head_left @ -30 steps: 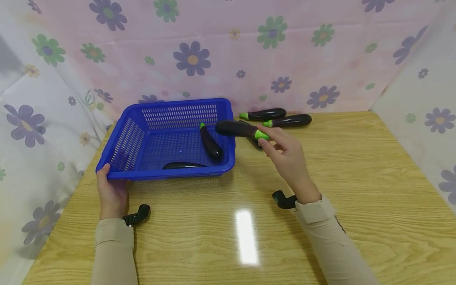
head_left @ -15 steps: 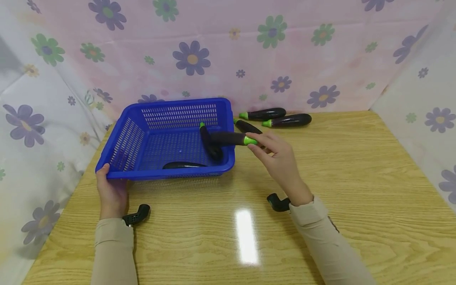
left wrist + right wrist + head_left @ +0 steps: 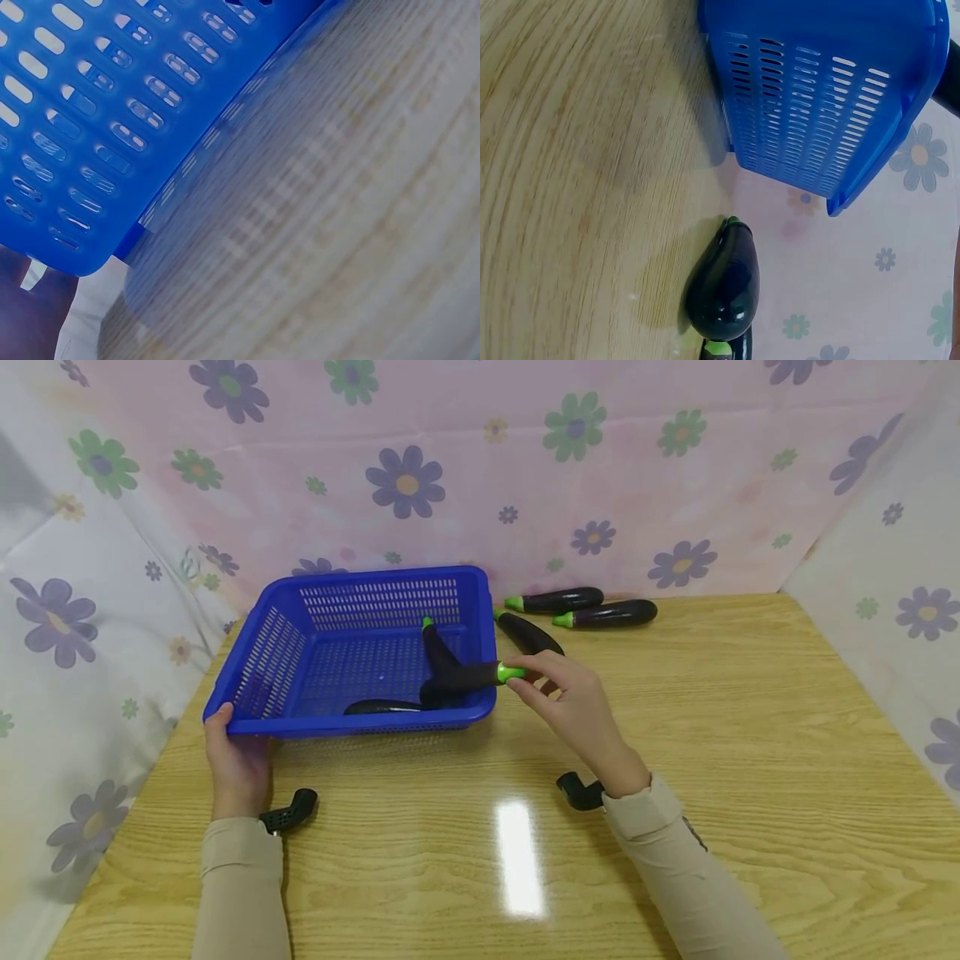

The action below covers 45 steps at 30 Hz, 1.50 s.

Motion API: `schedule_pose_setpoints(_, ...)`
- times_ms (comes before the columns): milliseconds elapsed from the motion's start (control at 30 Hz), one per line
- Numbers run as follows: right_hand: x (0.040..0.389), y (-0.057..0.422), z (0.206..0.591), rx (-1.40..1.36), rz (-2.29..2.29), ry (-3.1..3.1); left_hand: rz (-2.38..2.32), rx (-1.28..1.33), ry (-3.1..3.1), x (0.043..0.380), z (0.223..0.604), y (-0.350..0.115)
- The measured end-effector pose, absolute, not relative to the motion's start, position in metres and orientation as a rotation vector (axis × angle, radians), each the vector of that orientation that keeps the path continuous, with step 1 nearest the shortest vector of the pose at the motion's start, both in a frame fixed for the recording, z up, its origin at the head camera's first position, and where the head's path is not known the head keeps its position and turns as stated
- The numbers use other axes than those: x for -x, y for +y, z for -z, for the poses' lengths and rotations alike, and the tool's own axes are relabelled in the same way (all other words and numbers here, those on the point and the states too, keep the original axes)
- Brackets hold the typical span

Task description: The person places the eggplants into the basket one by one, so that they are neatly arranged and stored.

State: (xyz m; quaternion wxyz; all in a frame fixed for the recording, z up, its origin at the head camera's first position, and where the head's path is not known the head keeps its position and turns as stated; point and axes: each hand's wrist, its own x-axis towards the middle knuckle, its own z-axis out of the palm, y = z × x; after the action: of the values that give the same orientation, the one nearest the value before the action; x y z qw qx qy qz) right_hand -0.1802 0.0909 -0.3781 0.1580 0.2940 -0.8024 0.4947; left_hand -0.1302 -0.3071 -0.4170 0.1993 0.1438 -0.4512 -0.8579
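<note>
A blue slotted plastic basket [image 3: 285, 727] is on the left of the table, its near-left corner gripped by my left hand [image 3: 234, 768] with the thumb over the rim. My right hand [image 3: 576, 706] pinches an eggplant [image 3: 471, 677] by its green stem end, above the basket's right rim. The eggplant's dark body reaches into the basket and partly covers a second eggplant [image 3: 437, 647]. Another eggplant [image 3: 381, 707] lies along the front wall, partly hidden by the rim. In the left wrist view, the basket's slotted wall [image 3: 142, 97] and part of my hand [image 3: 30, 315] show.
Right of the basket, three eggplants lie on the wooden table [image 3: 750, 735]: one against the cloth wall [image 3: 525, 468], one eggplant [image 3: 617, 614] beside it, and one eggplant [image 3: 529, 633] close to the basket. The right wrist view shows a loose eggplant [image 3: 726, 285] near the basket.
My right hand has moved left and toward me, carrying the held eggplant from over the right rim further into the basket and lower. The left hand and basket stay put.
</note>
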Motion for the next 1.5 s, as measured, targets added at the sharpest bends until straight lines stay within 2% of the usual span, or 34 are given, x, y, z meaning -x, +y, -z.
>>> schedule_pose_setpoints(267, 0.181, 0.090, 0.383, -1.006, -1.280, -2.401, 2.384, -0.415, -1.293, 0.131, 0.416, -0.306)
schedule_pose_setpoints(700, 0.182, 0.089, 0.381, -0.983, -1.202, -2.478, 2.387, -0.409, -1.275, 0.131, 0.415, -0.306)
schedule_pose_setpoints(1167, 0.192, 0.092, 0.393, -0.868, -1.216, -2.631, 2.377, -0.412, -1.298, 0.130, 0.418, -0.308)
schedule_pose_setpoints(1500, 0.203, 0.104, 0.410, -0.651, -1.348, -2.730, 2.376, -0.436, -1.306, 0.130, 0.417, -0.308)
